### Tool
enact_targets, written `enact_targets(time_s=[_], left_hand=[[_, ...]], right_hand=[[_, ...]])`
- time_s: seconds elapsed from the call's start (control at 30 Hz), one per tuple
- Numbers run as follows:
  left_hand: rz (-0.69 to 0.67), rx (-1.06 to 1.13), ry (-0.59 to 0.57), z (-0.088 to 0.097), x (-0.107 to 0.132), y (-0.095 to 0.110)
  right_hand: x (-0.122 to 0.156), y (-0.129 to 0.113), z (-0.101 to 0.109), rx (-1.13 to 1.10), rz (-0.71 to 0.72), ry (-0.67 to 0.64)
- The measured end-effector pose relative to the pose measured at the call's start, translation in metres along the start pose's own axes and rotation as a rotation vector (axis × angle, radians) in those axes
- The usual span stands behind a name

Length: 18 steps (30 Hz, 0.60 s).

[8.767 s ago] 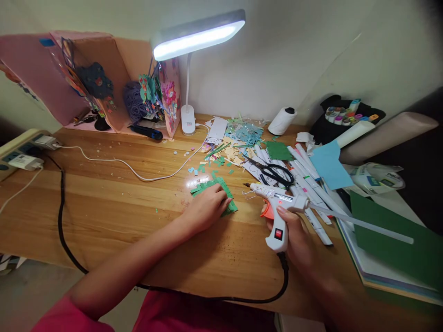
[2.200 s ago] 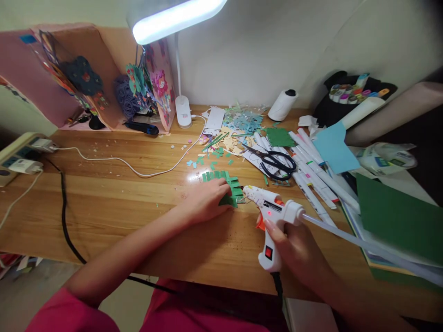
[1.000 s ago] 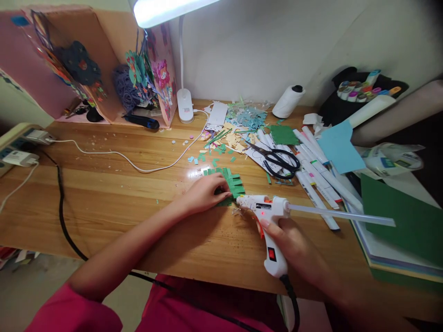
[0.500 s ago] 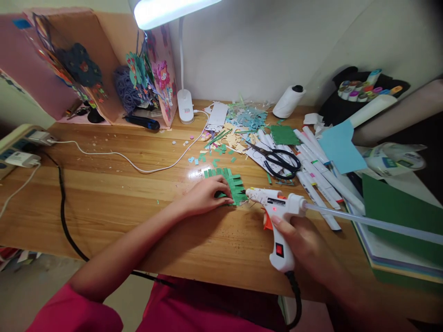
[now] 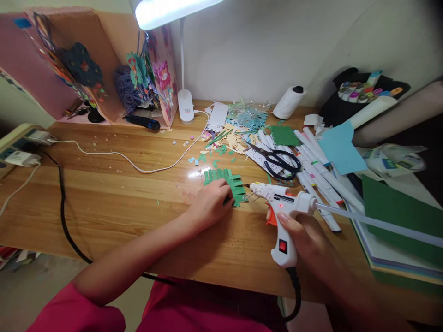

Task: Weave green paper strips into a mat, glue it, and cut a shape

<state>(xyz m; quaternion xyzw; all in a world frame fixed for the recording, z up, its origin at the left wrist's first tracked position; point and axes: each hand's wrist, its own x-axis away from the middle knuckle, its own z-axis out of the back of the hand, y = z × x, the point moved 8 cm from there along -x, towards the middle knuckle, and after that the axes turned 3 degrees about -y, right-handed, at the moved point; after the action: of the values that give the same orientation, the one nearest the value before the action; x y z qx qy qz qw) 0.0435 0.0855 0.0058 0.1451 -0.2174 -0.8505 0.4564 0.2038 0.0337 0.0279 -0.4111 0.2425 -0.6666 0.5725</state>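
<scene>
A piece of green paper (image 5: 236, 182) with its edges cut into a fringe lies on the desk. My left hand (image 5: 213, 204) is curled over its near left part, fingers closed on it; the fingertips are largely hidden. In my right hand (image 5: 309, 237) is a white hot glue gun (image 5: 288, 213), gripped by its handle with a finger at the orange trigger. Its nozzle points left, close to the paper's right edge. A red light glows on its side. A long clear glue stick (image 5: 367, 220) sticks out of its back.
Black scissors (image 5: 282, 161) lie on a pile of white markers (image 5: 320, 180). Paper scraps (image 5: 238, 133) spread behind the green piece. A white cable (image 5: 121, 157) crosses the left side, and a lamp (image 5: 186, 106) stands at the back. Green sheets (image 5: 398, 216) lie at right.
The glue gun has shifted slightly right, its nozzle drawing back from the paper's edge. My left hand has turned, its fingers curling further under; the paper stays in place.
</scene>
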Motion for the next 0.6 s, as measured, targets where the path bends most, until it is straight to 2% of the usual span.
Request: enact_targets(time_s=[0.2,0.33,0.47,0.53,0.6], left_hand=[[0.045,-0.151,-0.052,-0.001,0.001,0.008],[0.059,-0.059,-0.020,0.002,0.005,0.004],[0.060,0.069,0.068,0.011,0.000,-0.010],[0.030,0.053,0.076,0.012,-0.005,-0.014],[-0.016,-0.009,0.037,0.009,-0.009,-0.015]], right_hand=[[-0.002,0.002,-0.001,-0.012,-0.001,-0.007],[-0.003,0.002,-0.001,-0.003,-0.012,0.013],[-0.002,-0.003,0.002,-0.019,-0.018,0.056],[-0.002,-0.007,0.003,-0.016,-0.009,0.065],[-0.001,-0.013,0.006,0.009,0.026,0.100]])
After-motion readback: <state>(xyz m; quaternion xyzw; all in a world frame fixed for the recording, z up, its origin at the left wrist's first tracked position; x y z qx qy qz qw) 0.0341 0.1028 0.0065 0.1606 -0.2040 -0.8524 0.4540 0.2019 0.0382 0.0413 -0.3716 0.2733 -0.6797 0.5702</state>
